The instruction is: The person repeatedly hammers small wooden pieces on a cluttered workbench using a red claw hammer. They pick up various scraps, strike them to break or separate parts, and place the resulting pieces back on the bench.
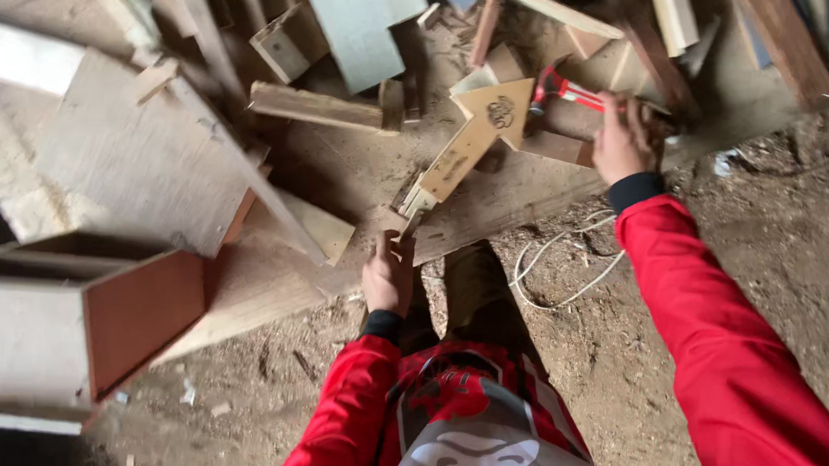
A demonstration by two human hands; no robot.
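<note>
Arrow-shaped wooden piece (471,140): lying on scrap boards (352,184), lower end gripped by left hand (388,274). Red-handled hammer (571,94): held in right hand (621,143), beside the piece; strike apparently pending. Sawdust floor (788,223) below.

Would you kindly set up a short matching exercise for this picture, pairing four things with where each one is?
Things:
1. hammer
2. arrow-shaped board
3. white cord
4. brown-sided box

Places:
A. lying looped on the dirt between the two red sleeves
B. at the left edge of the picture
C. gripped in the right hand
D. its lower end held by the left hand

Pairs: 1-C, 2-D, 3-A, 4-B
</note>
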